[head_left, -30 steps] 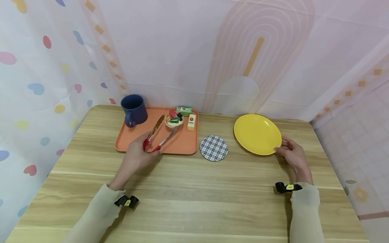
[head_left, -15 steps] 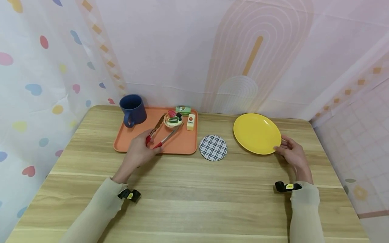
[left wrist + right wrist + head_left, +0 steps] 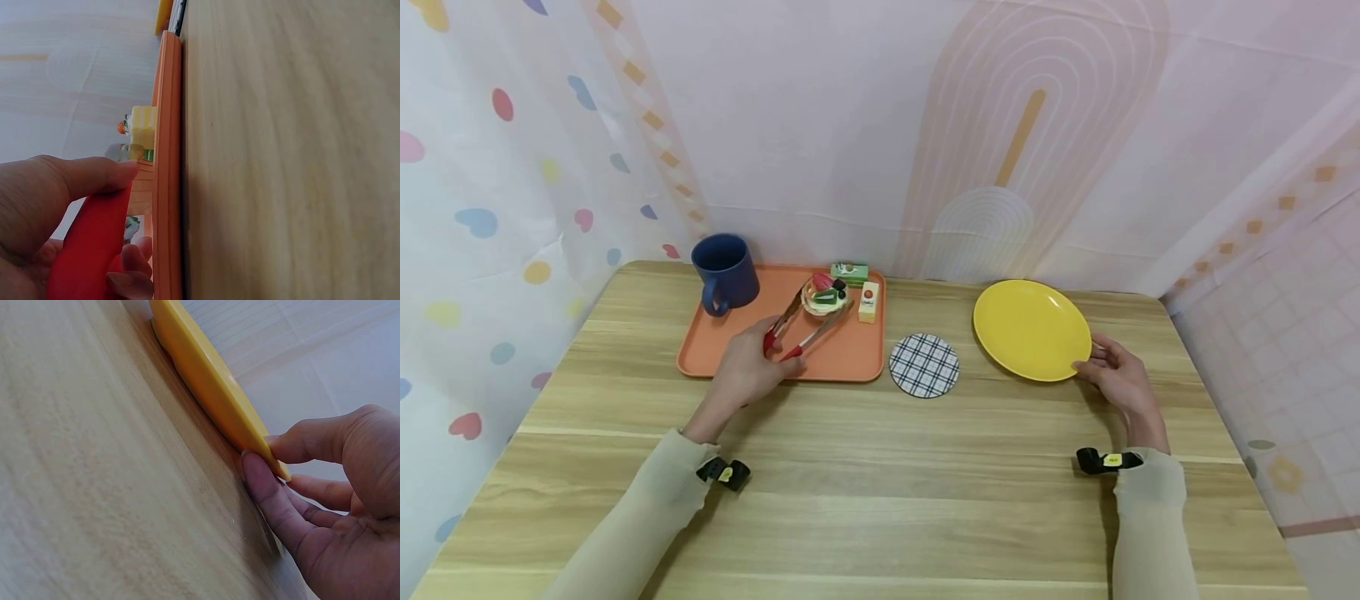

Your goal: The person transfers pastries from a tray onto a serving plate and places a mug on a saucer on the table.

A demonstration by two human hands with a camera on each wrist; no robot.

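Note:
My left hand (image 3: 748, 367) grips a pair of tongs (image 3: 824, 328) with red handles, low over the front of the orange tray (image 3: 850, 365). The tong arms are spread, one on each side of a toy fruit tart (image 3: 825, 297) topped with red, green and dark fruit. In the left wrist view, the thumb lies along the red handle (image 3: 94, 240). My right hand (image 3: 1122, 379) pinches the near right rim of a yellow plate (image 3: 1032, 331). In the right wrist view, fingers hold both faces of that rim, close to the tabletop.
A blue mug (image 3: 730, 271) stands at the tray's back left. A green cake piece (image 3: 850, 272) and a yellow cake piece (image 3: 868, 303) sit at its right end. Between tray and plate lies a checked round coaster (image 3: 924, 365). A patterned cloth (image 3: 820, 125) hangs behind the wooden table (image 3: 925, 500).
The left hand has moved slightly forward and right with the tongs, bringing their tips further along both sides of the tart. The right hand keeps its pinch on the plate.

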